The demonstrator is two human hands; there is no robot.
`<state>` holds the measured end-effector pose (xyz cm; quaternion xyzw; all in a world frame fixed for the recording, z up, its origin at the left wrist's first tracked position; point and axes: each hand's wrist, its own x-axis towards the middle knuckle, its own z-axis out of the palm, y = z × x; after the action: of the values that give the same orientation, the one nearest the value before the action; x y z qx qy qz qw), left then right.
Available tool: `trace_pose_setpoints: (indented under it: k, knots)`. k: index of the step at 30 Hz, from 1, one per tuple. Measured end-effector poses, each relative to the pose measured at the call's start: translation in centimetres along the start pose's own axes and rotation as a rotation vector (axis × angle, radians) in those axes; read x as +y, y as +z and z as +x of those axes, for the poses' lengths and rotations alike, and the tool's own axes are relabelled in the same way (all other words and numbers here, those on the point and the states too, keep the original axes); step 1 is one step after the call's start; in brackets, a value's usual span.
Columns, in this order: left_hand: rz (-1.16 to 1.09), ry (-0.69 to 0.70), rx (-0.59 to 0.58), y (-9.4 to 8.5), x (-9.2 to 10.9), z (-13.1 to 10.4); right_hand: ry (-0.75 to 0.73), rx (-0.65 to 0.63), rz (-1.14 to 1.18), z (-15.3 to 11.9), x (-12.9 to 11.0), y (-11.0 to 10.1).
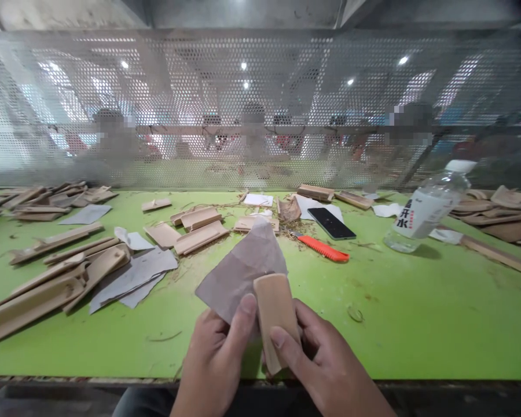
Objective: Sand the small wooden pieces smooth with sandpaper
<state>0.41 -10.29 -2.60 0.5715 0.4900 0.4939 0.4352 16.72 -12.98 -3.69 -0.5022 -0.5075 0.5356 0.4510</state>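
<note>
The left hand [219,350] pinches a creased, grey-brown paper-like sheet [247,260] while the right hand [319,356] clasps a tan, rectangular wooden piece [276,310] close by the bright-green tabletop's [421,330] near edge. Should that right thumb slacken, I'd fear the wood slipping; a hard tug might tear the sheet.

A green table [399,336] carries wooden pieces [35,306] near its left edge, a bottle [426,213] toward its right, a phone [332,223] between.
</note>
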Motion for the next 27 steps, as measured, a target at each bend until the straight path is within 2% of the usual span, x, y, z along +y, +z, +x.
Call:
trace_pose_setpoints:
  k: [3, 8, 12, 14, 19, 23, 25, 27]
  knots:
    - [0.119, 0.049, -0.08, 0.4, 0.5, 0.0, 0.012, -0.074, 0.086, 0.1, -0.5, -0.1]
    - [0.166, 0.052, -0.077, 1.0, 0.8, 0.0, 0.042, -0.092, 0.188, 0.0, -0.5, -0.1]
    - [0.196, 0.08, 0.004, 1.8, 1.2, -0.1, 0.034, 0.052, 0.219, 0.0, -0.3, -0.1]
    - [0.18, 0.083, 0.014, 2.1, 1.4, -0.1, 0.013, 0.084, 0.24, 0.2, -0.4, -0.1]
    - [0.212, 0.064, 0.069, 2.9, 1.9, 0.6, 0.016, 0.091, 0.235, 0.4, -0.4, -0.1]
    - [-0.014, 0.024, 0.078, 3.6, 2.1, 1.6, -0.019, 0.0, 0.137, 0.3, -0.4, 0.0]
    - [-0.052, -0.024, 0.109, 4.3, 2.2, 1.8, -0.032, -0.031, 0.08, 0.2, -0.4, 0.0]
    - [0.024, -0.071, 0.163, 5.4, 2.1, 1.5, -0.063, 0.028, 0.039, 0.2, -0.2, -0.1]
